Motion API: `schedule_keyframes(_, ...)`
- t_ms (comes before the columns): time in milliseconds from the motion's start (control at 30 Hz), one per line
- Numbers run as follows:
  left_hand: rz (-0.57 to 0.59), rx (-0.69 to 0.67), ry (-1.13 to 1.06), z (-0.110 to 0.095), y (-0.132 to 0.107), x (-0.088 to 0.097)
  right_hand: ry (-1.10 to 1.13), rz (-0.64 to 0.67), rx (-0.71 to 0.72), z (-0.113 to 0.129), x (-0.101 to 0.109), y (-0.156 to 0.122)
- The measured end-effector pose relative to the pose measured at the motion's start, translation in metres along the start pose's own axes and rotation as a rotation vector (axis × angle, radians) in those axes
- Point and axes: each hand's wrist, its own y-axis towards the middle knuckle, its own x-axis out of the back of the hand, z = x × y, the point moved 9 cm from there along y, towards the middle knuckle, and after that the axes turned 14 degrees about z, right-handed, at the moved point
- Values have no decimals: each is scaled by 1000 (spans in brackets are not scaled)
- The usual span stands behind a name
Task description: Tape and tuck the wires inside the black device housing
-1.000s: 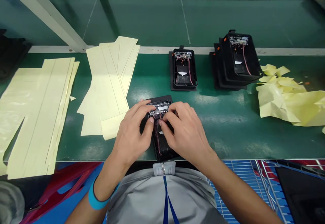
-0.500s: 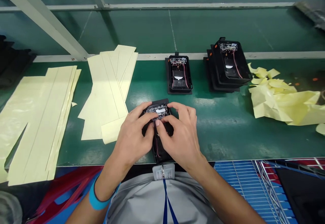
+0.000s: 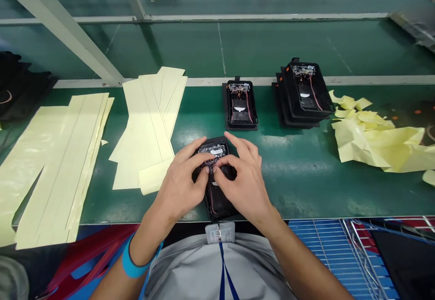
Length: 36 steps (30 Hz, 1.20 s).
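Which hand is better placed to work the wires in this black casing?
Probably the right hand: its fingertips rest at the thin red wires, while the left hand lies across the circuit board of the black plastic casing.

Yellow sheets (image 3: 146, 128) lie left, crumpled scraps (image 3: 370, 146) right.

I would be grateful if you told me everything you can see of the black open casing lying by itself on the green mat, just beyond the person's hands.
The black plastic open casing is a rectangular, tray-like shell lying flat, open side up, its long axis pointing away from the person. A small circuit board crosses its far end, and thin red and dark wires run from it along a dark panel with a white patch. It appears to sit on a slightly larger flat black base on the green work mat.
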Motion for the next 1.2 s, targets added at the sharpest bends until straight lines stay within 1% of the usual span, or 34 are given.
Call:
schedule_keyframes(133, 8, 22, -14, 1, 1, 1, 7, -21, -13, 1, 0, 0)
schedule_keyframes(267, 14, 29, -43, 1, 2, 1, -47, -46, -58, 3, -2, 2)
schedule_keyframes(400, 20, 24, -54, 2, 1, 2, -87, -54, -63, 5, -3, 4)
schedule_keyframes(533, 28, 26, -63, 4, 1, 1, -63, -35, -34, 3, -5, 4)
schedule_keyframes(667, 23, -4, -48, 2, 1, -1, -7, -16, 5, 1, -6, 3)
schedule_keyframes(867, 21, -8, 7, 3, 4, -2, 41, 64, 61, 0, -10, 5)
schedule_keyframes(1033, 14, -44, 115, -1, 6, -3, 45, 132, 108, 0, -10, 7)
schedule_keyframes(1200, 48, -29, 188, -1, 7, -8, 29, 143, 136, 2, -9, 6)
